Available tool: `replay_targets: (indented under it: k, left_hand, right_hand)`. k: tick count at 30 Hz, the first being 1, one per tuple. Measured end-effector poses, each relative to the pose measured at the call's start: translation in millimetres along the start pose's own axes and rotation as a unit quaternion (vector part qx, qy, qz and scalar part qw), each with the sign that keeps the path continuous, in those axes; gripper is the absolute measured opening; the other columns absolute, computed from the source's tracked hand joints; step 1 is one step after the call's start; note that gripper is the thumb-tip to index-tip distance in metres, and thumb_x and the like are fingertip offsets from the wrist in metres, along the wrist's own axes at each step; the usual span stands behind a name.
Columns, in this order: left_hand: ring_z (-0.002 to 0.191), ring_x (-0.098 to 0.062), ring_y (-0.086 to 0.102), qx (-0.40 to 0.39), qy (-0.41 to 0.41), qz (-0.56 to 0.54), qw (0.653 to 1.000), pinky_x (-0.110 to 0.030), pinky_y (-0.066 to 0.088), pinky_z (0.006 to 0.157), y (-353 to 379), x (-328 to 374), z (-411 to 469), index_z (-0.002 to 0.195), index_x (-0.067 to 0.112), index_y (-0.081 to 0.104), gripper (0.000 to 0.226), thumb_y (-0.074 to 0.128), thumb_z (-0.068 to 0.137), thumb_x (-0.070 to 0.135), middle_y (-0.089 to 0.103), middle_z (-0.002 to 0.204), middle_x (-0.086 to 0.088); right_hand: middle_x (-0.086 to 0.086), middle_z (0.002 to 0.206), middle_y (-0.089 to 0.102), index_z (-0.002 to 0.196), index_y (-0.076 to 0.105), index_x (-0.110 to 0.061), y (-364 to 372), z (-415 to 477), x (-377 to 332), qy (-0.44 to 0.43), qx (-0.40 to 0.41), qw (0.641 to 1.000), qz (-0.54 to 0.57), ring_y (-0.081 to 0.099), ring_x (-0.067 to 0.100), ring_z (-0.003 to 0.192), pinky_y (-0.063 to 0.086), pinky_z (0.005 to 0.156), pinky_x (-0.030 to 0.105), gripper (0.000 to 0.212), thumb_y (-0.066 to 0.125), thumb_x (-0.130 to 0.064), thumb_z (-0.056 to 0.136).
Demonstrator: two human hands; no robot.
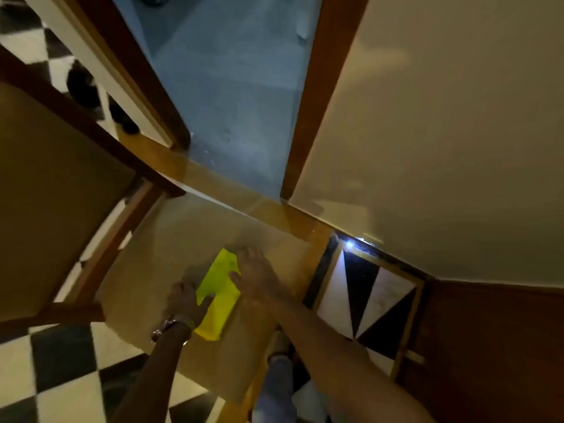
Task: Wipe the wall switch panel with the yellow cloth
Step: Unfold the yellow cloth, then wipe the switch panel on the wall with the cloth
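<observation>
A folded yellow cloth [219, 293] lies flat on a beige surface [171, 257] low in the head view. My left hand [184, 299], with a watch on its wrist, rests on the cloth's left edge, fingers touching it. My right hand [256, 274] lies flat along the cloth's right edge, fingers spread. Neither hand has lifted the cloth. No wall switch panel is visible. The picture is blurred.
A cream wall [442, 132] fills the right side, with a brown door frame [317, 87] and a blue-grey floor [232, 87] beyond the doorway. Black-and-white checkered tiles [55, 370] cover the floor. A wooden chair [61, 178] stands at the left. A dark wooden panel [488, 346] is at lower right.
</observation>
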State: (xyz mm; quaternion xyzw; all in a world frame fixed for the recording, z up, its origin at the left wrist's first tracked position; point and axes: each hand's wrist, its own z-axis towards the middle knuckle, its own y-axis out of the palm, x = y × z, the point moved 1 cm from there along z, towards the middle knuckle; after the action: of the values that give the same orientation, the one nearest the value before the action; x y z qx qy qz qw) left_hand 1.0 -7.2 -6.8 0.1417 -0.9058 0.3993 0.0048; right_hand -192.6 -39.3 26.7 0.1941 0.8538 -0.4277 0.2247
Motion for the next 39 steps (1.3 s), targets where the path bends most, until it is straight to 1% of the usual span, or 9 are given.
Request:
replay_targets:
  k: [3, 7, 13, 18, 23, 26, 30, 35, 39]
  left_hand:
    - [0.121, -0.048, 0.056, 0.038, -0.008, -0.071, 0.997, -0.055, 0.05, 0.095, 20.1, -10.2, 22.6, 0.133, -0.005, 0.054, 0.065, 0.079, 0.096, 0.043, 0.058, 0.132, -0.03]
    - [0.128, -0.042, 0.057, -0.018, 0.061, -0.107, 0.992, -0.05, 0.05, 0.102, 13.8, -8.6, 20.9, 0.136, 0.003, 0.061, 0.065, 0.062, 0.097, 0.055, 0.06, 0.14, -0.02]
    - [0.092, -0.021, 0.068, -0.18, 0.12, -0.31, 0.926, -0.031, 0.051, 0.071, -57.2, 50.4, -16.0, 0.103, 0.014, 0.061, 0.052, 0.088, 0.072, 0.046, 0.073, 0.091, 0.003]
    - [0.091, -0.014, 0.071, -0.213, 0.257, -0.3, 0.893, -0.033, 0.055, 0.074, -163.6, 181.8, -77.8, 0.108, 0.006, 0.057, 0.047, 0.095, 0.081, 0.016, 0.078, 0.103, -0.013]
    - [0.088, -0.012, 0.069, -0.211, 0.439, -0.192, 0.852, -0.025, 0.059, 0.071, -232.7, 336.1, -183.6, 0.116, 0.002, 0.057, 0.049, 0.09, 0.08, 0.003, 0.073, 0.096, -0.006]
    - [0.085, -0.006, 0.065, -0.204, 0.534, -0.108, 0.813, -0.023, 0.055, 0.074, -240.9, 419.7, -257.2, 0.114, 0.01, 0.057, 0.046, 0.089, 0.084, -0.005, 0.066, 0.095, 0.0]
    - [0.089, -0.019, 0.065, -0.156, 0.59, -0.029, 0.791, -0.037, 0.058, 0.083, -246.1, 497.0, -339.3, 0.112, 0.016, 0.056, 0.04, 0.087, 0.09, 0.002, 0.067, 0.1, -0.002]
    - [0.111, -0.023, 0.072, -0.051, 0.618, 0.078, 0.781, -0.044, 0.061, 0.1, -291.0, 550.8, -413.8, 0.127, 0.012, 0.065, 0.044, 0.087, 0.093, 0.031, 0.073, 0.123, -0.006]
    - [0.105, -0.022, 0.074, 0.224, 0.622, 0.296, 0.689, -0.032, 0.057, 0.084, -378.9, 578.1, -463.6, 0.108, 0.023, 0.075, 0.049, 0.055, 0.104, 0.067, 0.079, 0.111, 0.001]
  right_hand:
    - [0.018, 0.151, 0.035, 0.154, 0.023, -0.017, 30.7, 28.8, -2.6, 0.044, 0.002, 0.999, -0.001, 0.031, 0.038, 0.139, 0.028, 0.113, 0.05, 0.08, 0.068, -0.033, 0.09]
    - [0.015, 0.144, 0.049, 0.143, 0.042, -0.014, 18.5, 35.1, 8.6, 0.068, -0.049, 0.996, 0.025, 0.042, 0.034, 0.135, 0.035, 0.108, 0.049, 0.065, 0.073, -0.03, 0.088]
    - [0.018, 0.129, 0.064, 0.123, 0.065, -0.006, -75.8, -38.6, 34.4, 0.107, 0.008, 0.961, 0.254, 0.061, 0.029, 0.117, 0.051, 0.098, 0.043, 0.043, 0.078, -0.017, 0.084]
    - [0.009, 0.114, 0.068, 0.12, 0.06, -0.012, -202.2, -174.1, 74.1, 0.119, 0.233, 0.877, 0.404, 0.064, 0.017, 0.101, 0.055, 0.082, 0.025, 0.044, 0.08, -0.003, 0.082]
    - [-0.005, 0.117, 0.065, 0.136, 0.046, -0.024, -319.3, -321.3, 81.8, 0.093, 0.519, 0.764, 0.371, 0.066, 0.008, 0.102, 0.054, 0.082, 0.021, 0.06, 0.078, -0.011, 0.086]
    - [0.0, 0.112, 0.058, 0.117, 0.052, -0.028, -374.5, -390.6, 79.2, 0.064, 0.675, 0.676, 0.289, 0.061, 0.017, 0.107, 0.05, 0.09, 0.03, 0.036, 0.071, -0.012, 0.091]
    - [0.001, 0.128, 0.044, 0.096, 0.053, -0.031, -434.5, -437.3, 70.0, 0.08, 0.779, 0.603, 0.154, 0.053, 0.01, 0.116, 0.036, 0.097, 0.009, 0.037, 0.057, 0.006, 0.092]
    - [-0.018, 0.142, 0.036, 0.12, 0.063, -0.017, -487.1, -466.7, 74.2, 0.052, 0.793, 0.578, 0.188, 0.052, 0.007, 0.119, 0.041, 0.093, 0.01, 0.024, 0.056, -0.006, 0.1]
    - [-0.03, 0.121, 0.061, 0.13, 0.051, -0.04, -511.7, -471.7, 61.5, 0.038, 0.778, 0.597, 0.191, 0.062, 0.009, 0.114, 0.049, 0.091, 0.019, 0.036, 0.062, -0.042, 0.096]
